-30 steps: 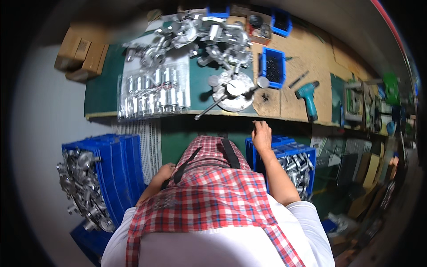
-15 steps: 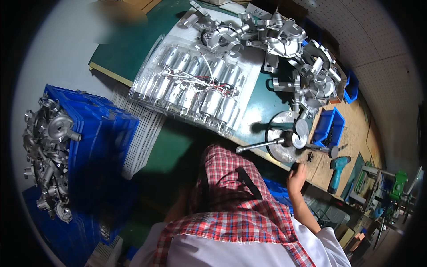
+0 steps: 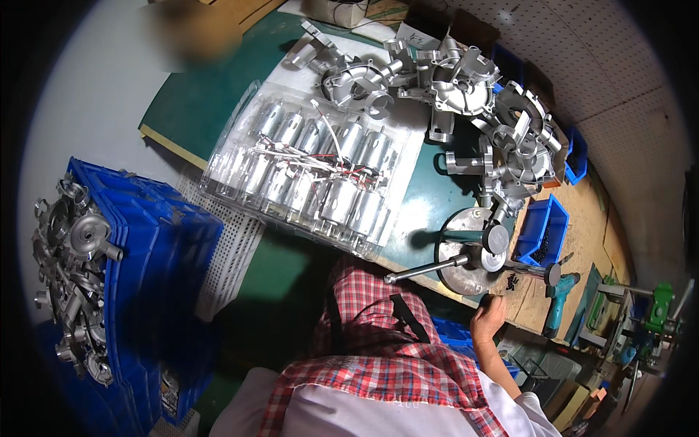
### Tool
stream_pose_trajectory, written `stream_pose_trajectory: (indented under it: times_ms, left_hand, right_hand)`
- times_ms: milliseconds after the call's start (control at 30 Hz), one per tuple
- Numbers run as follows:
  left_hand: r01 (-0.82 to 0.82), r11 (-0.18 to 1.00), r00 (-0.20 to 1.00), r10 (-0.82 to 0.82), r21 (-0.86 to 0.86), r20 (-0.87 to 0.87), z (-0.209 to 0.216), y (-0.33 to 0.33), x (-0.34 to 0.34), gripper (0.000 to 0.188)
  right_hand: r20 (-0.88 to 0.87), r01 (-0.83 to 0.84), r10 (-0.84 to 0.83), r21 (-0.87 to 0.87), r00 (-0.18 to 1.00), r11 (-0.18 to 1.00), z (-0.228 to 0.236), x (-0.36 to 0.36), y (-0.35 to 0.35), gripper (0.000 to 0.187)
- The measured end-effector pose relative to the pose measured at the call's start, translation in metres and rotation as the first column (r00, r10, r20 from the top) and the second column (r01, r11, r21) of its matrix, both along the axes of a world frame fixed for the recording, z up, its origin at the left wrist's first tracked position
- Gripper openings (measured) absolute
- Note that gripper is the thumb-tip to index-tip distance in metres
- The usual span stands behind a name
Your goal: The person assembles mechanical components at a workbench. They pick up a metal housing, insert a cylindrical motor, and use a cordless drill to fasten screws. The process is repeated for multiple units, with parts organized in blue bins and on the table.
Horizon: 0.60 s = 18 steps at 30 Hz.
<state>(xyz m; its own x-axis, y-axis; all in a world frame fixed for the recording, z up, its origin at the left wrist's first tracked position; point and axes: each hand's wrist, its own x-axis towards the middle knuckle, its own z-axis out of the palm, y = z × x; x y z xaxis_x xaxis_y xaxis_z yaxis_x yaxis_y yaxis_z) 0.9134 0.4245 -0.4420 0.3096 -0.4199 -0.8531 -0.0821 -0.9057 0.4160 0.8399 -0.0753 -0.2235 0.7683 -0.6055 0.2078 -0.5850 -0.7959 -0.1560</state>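
Across upper middle: green-topped surface (image 3: 182, 109), pale front edge slanting down rightward. Left, below edge: ribbed blue plastic crate (image 3: 164, 247), jagged silver castings (image 3: 76, 291) heaped at its mouth. On surface: one clear plastic tray (image 3: 295, 224), two rows of smooth silver metal cylinders (image 3: 338, 202); green strip between tray and one round grey metal fixture (image 3: 466, 277), lever overhanging edge. Rightward: one blue plastic bin (image 3: 535, 218), one teal drill (image 3: 559, 306). Hands: right hand (image 3: 489, 318) just beside fixture, fingers curled, cannot tell if gripping; left hand out of view.
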Motion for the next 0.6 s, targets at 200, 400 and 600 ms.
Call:
stream_pose_trajectory:
  times_ms: [200,400,600]
  left_hand:
    - [-0.005,0.997,1.0,0.005,-0.075,0.002,-0.005,0.025,0.018,0.039]
    - [0.082,0.962,0.996,-0.067,-0.259,0.064,-0.047,0.044,0.053,0.041]
    - [0.2,0.959,0.978,-0.182,-0.202,0.104,-0.09,0.051,0.095,0.04]
  right_hand:
    - [0.04,-0.025,0.026,-0.038,0.999,0.999,-0.003,0.001,0.001,0.022]
    - [0.172,-0.044,0.065,-0.123,0.983,0.991,-0.017,-0.004,-0.001,0.016]
    - [0.345,-0.044,0.122,-0.226,0.931,0.973,-0.04,-0.01,-0.005,0.014]
